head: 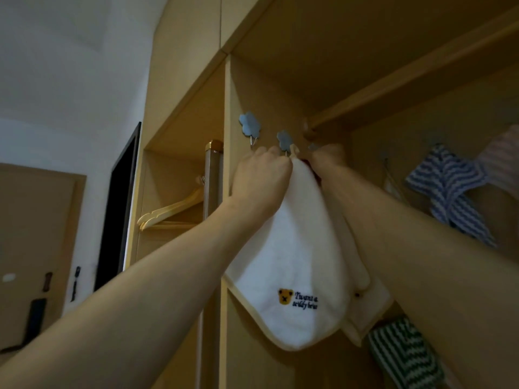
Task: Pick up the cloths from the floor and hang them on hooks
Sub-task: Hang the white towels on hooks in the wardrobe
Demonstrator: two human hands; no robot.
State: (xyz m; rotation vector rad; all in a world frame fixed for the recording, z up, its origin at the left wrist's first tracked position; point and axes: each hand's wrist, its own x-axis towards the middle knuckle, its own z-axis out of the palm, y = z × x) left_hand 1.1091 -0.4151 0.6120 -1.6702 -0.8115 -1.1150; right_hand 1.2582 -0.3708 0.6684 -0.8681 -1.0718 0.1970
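both arms raised fwd & up, forearms bare, converging | L hand [259, 175] back toward cam, fingers curled in pinch at top of white cloth [292, 262] | R hand [328, 157] close beside L, fingers curled at same cloth top, fingertips hidden | wrists roughly straight, hands near, not touching

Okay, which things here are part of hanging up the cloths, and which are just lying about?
Job: white bear cloth, flower hook, free flower hook, left hand, right hand, blue striped cloth.
Lying about: wooden hanger, dark screen.
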